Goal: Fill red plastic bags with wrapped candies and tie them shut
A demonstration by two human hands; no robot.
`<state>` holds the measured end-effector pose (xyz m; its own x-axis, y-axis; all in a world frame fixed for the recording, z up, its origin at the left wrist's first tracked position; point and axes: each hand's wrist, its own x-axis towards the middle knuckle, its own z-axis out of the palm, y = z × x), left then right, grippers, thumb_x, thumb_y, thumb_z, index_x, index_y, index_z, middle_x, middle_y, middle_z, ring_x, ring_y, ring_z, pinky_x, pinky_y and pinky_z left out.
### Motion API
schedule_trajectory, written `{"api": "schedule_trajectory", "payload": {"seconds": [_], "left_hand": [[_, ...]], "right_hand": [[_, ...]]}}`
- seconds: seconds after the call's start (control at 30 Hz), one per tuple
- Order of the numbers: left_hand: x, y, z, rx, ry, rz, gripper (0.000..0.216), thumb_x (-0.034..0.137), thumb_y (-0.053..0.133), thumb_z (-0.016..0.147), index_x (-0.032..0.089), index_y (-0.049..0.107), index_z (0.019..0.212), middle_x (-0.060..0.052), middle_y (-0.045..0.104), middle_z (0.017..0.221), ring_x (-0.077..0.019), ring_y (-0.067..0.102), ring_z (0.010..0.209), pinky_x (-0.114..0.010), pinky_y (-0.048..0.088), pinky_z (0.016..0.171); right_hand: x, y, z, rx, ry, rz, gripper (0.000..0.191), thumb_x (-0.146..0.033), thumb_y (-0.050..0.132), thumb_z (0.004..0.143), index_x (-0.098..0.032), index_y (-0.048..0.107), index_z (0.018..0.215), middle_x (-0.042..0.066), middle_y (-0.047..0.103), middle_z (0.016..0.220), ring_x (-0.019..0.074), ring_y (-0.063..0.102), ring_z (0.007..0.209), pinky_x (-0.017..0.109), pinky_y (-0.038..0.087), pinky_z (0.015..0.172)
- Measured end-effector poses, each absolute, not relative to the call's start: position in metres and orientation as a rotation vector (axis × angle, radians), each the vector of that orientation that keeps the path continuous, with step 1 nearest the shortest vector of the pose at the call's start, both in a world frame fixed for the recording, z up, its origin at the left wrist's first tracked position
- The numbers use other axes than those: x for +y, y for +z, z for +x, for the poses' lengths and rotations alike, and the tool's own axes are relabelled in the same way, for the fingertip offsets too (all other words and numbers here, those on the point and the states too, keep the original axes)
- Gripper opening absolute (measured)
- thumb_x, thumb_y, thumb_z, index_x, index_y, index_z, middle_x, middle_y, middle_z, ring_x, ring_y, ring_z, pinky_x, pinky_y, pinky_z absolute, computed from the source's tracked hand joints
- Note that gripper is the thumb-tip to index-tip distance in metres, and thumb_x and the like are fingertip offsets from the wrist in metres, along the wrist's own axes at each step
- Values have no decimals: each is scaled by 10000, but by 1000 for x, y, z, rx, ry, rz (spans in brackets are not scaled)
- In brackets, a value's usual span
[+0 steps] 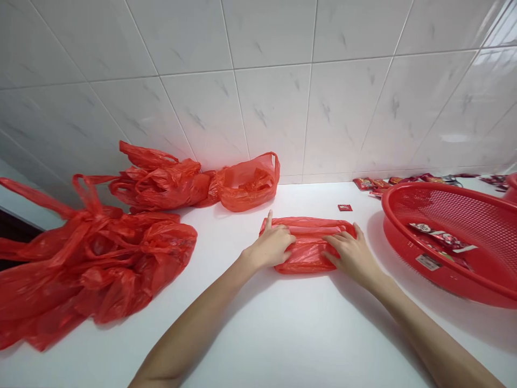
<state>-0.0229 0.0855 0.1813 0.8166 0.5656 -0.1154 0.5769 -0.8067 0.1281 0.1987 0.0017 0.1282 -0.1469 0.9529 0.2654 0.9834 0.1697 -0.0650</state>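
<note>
A red plastic bag (307,250) lies on the white table in front of me, its mouth spread wide and facing up. My left hand (274,245) has hold of its left side, with bent fingers inside the mouth and the outermost finger sticking up past the rim. On the right side, my right hand (349,250) grips the bag in the same way, its fingers reaching inward. Both thumbs lie toward the near side. I see nothing packed in the bag.
A red mesh basket (404,258) with a few printed packets (444,240) stands at right. More small packets (365,184) line the wall, and one tiny red sachet (344,207) lies apart. Heaped red bags (121,258) fill the left; an open red bag (246,188) stands behind.
</note>
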Motion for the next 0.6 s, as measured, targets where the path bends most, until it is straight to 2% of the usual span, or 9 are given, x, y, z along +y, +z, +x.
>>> {"api": "schedule_trajectory", "payload": {"seconds": [0.07,0.17,0.3,0.4,0.5,0.6], "left_hand": [[90,177,-25,986,-217,2784,28,214,610,801,187,619,799,-70,687,976,-277,621,1107,-717,-21,1192],[93,177,-29,1133,-358,2679,253,367,665,785,193,664,968,-116,689,1110,-337,599,1177,-749,-25,1166],[93,181,-32,1214,-417,2623,346,397,655,775,192,674,1053,-131,689,1155,-358,606,1174,-756,-47,1153],[93,181,-32,1202,-442,2628,376,416,677,751,186,667,1049,-133,693,1146,-364,602,1179,-758,-40,1152],[91,180,-32,1166,-449,2661,358,424,695,728,180,669,988,-126,696,1101,-360,609,1159,-754,-48,1155],[87,183,-30,1111,-389,2708,209,355,684,731,181,651,841,-95,695,1024,-327,635,1086,-747,-56,1158]], "right_hand": [[4,129,200,-2207,-125,-1987,152,-229,574,880,-205,674,992,113,772,948,310,665,1005,694,250,1110],[4,132,203,-2223,-5,-2075,202,-292,608,859,-213,652,1040,126,758,1025,347,639,1089,753,229,1083],[-1,138,204,-2223,137,-2079,374,-303,680,805,-197,621,1158,180,727,1157,415,586,1201,819,181,1061],[-6,144,204,-2252,260,-2059,516,-245,718,772,-191,594,1270,195,678,1287,436,556,1255,844,132,1069],[-9,148,201,-2301,302,-2031,635,-204,742,743,-196,563,1352,189,665,1314,424,526,1303,838,103,1090],[-9,150,198,-2333,221,-1906,541,-213,709,792,-199,597,1321,169,687,1277,381,540,1302,809,73,1122]]}}
